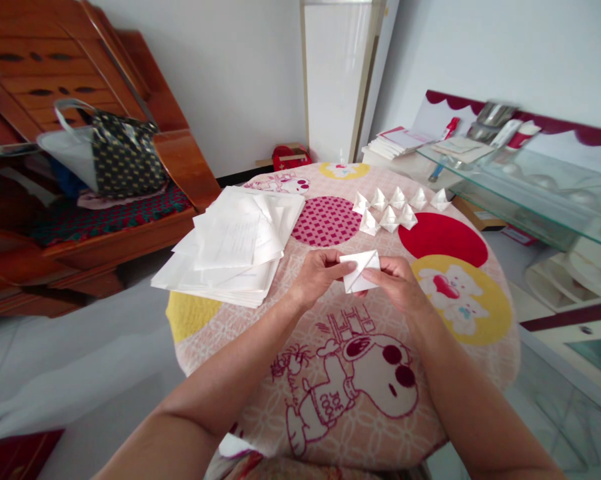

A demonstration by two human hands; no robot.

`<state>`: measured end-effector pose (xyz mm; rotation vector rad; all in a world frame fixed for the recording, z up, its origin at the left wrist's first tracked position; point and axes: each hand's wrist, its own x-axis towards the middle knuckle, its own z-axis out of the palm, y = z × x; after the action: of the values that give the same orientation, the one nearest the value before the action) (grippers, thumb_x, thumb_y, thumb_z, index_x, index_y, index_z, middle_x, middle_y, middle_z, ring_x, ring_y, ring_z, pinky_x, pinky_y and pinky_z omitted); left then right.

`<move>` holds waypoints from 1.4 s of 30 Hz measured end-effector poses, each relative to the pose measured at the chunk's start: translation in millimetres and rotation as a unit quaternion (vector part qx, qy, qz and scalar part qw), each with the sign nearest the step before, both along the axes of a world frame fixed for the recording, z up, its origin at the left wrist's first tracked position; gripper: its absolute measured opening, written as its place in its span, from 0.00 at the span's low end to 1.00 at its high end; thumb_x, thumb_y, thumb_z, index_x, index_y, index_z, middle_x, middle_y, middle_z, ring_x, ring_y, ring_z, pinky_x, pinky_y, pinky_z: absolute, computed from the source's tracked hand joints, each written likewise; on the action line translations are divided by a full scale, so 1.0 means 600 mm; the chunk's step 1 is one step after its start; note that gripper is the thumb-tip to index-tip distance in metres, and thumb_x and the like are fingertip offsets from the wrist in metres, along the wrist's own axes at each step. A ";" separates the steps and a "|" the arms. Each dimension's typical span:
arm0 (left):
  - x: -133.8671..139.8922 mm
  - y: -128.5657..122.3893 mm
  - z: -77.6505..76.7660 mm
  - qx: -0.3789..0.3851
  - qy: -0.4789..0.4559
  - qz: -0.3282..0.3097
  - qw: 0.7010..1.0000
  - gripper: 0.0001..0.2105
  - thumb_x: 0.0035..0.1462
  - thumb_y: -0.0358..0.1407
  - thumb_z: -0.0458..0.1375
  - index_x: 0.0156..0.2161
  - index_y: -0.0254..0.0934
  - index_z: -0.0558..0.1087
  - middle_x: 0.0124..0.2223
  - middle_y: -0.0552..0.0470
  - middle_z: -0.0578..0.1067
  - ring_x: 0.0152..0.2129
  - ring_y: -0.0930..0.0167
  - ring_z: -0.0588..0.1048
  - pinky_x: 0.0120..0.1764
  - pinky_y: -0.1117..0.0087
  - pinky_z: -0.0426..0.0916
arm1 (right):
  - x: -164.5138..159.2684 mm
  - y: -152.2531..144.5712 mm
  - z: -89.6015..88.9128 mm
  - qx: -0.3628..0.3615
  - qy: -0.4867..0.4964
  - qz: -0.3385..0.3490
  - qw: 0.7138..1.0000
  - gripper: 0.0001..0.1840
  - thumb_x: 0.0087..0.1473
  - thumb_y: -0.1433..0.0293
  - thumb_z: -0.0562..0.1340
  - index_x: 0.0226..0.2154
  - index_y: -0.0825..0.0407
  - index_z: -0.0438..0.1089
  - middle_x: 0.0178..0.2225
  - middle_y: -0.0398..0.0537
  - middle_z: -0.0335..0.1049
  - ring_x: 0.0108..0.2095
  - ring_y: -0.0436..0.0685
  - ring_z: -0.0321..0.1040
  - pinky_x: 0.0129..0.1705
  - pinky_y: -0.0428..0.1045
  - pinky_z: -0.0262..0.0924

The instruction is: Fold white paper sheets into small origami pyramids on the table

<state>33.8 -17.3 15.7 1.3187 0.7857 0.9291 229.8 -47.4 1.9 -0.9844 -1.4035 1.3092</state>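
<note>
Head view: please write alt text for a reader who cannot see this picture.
Two bare hands, left hand and right hand, hold a small folded white paper above a round table covered with a cartoon-print cloth. A paper stack lies at the left, and finished paper folds stand at the far side.

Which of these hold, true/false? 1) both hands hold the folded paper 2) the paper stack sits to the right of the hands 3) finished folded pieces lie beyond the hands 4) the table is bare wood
1) True: left hand and right hand both grip the folded paper.
2) False: the paper stack lies to the left.
3) True: the small folded pieces sit in a cluster farther back.
4) False: a cartoon-print cloth covers the table.
</note>
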 end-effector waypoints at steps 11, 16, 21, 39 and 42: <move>0.002 0.000 -0.003 -0.006 0.010 0.026 1.000 0.17 0.50 0.47 0.70 0.25 0.35 0.75 0.24 0.53 0.77 0.22 0.73 0.73 0.27 0.72 0.68 | -0.007 -0.002 0.006 0.004 -0.030 -0.017 0.999 0.18 0.54 0.55 0.70 0.34 0.55 0.82 0.28 0.50 0.80 0.26 0.55 0.74 0.28 0.49 0.71; 0.002 -0.004 0.002 0.004 0.009 0.033 0.999 0.16 0.50 0.46 0.70 0.24 0.36 0.74 0.23 0.54 0.76 0.21 0.74 0.72 0.26 0.73 0.67 | -0.009 -0.003 0.007 0.007 -0.033 -0.031 0.999 0.17 0.53 0.55 0.70 0.33 0.53 0.82 0.27 0.49 0.80 0.25 0.56 0.74 0.28 0.50 0.70; 0.002 -0.004 0.003 0.011 0.013 0.036 0.999 0.16 0.51 0.45 0.69 0.24 0.36 0.74 0.23 0.54 0.75 0.21 0.75 0.71 0.26 0.74 0.66 | -0.011 -0.003 0.005 -0.002 -0.032 -0.041 0.999 0.17 0.52 0.55 0.70 0.32 0.53 0.82 0.26 0.50 0.80 0.25 0.57 0.74 0.28 0.50 0.70; 0.010 -0.005 -0.004 0.006 -0.002 0.053 0.999 0.15 0.52 0.43 0.69 0.24 0.37 0.71 0.23 0.56 0.75 0.20 0.74 0.74 0.27 0.71 0.70 | -0.032 -0.008 0.009 -0.015 -0.009 -0.123 0.992 0.11 0.45 0.62 0.68 0.20 0.52 0.77 0.19 0.46 0.74 0.18 0.54 0.68 0.20 0.48 0.64; 0.013 -0.010 -0.005 0.007 -0.032 0.077 0.997 0.16 0.51 0.43 0.70 0.25 0.37 0.69 0.22 0.57 0.74 0.19 0.74 0.74 0.25 0.72 0.70 | -0.034 -0.010 0.007 -0.014 0.004 -0.132 0.991 0.10 0.46 0.62 0.69 0.21 0.51 0.78 0.19 0.45 0.74 0.18 0.54 0.68 0.20 0.48 0.64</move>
<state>41.8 -23.4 12.7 1.2470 0.8414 1.0951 209.3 -53.2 6.0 -1.1397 -1.2047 1.1381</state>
